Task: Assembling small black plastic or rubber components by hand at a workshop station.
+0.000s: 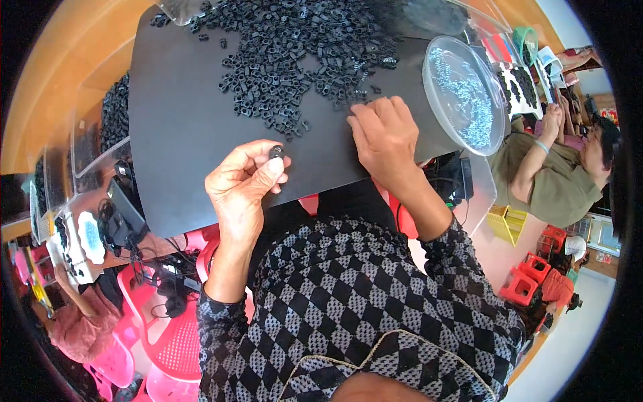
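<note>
My left hand (242, 181) is raised over the near part of the dark table (181, 127). Between its thumb and fingers it pinches a small black plastic part (276, 152). Farther right, my right hand (386, 137) is low at the table, its fingers curled and pressed together at the near edge of a pile of black plastic parts (281, 67). Whatever its fingertips hold, if anything, is hidden. Just beyond those fingertips, a few small metal springs (360, 92) lie among the parts.
A round clear tub (429, 80) of small shiny springs (469, 100) stands right of my right hand. Clear bins (100, 161) with black parts are at the left. A co-worker in a green top (559, 174) sits at right. Pink chairs (174, 342) stand lower left.
</note>
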Demonstrator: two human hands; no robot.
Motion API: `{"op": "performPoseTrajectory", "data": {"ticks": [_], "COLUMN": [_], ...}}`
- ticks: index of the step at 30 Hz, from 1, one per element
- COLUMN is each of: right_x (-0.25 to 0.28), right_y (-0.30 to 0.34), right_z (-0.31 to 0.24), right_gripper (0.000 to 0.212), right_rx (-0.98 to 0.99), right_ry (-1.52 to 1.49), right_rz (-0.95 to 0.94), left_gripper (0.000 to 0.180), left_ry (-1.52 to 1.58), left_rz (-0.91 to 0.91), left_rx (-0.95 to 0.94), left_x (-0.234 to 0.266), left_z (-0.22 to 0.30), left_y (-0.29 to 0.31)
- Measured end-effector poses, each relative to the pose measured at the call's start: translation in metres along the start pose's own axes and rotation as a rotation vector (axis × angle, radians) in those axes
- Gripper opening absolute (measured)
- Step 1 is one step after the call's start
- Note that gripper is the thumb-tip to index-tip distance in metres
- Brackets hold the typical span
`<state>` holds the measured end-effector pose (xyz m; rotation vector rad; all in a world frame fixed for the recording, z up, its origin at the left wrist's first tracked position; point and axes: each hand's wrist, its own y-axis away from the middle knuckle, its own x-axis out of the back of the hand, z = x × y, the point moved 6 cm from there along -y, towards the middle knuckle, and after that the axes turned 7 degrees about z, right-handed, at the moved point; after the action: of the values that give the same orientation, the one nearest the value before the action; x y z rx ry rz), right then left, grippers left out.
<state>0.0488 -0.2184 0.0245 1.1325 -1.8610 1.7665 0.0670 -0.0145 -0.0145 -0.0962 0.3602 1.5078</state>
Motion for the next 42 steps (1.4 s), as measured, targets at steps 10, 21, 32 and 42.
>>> {"op": "performPoseTrajectory", "data": {"ticks": [10, 21, 32, 42], "right_x": [0.003, -0.005, -0.018, -0.015], "right_y": [-0.006, -0.021, -0.018, -0.023], "right_z": [-0.010, -0.041, -0.046, -0.051], "right_gripper": [0.014, 0.017, 0.015, 0.014], "right_rx": [0.064, -0.339, -0.469, -0.378], "right_ry": [-0.110, -0.786, -1.046, -0.922], "right_rz": [0.066, -0.122, -0.150, -0.165], "left_gripper": [0.019, 0.021, 0.020, 0.021], "left_ry": [0.027, 0.019, -0.020, -0.053], "left_rz": [-0.022, -0.050, -0.053, -0.058], "left_rx": [-0.002, 0.004, -0.020, -0.047], "left_x": [-0.001, -0.002, -0.002, 0.001], "left_z": [0.000, 0.000, 0.002, 0.001], "left_y": [0.000, 0.002, 0.001, 0.005]}}
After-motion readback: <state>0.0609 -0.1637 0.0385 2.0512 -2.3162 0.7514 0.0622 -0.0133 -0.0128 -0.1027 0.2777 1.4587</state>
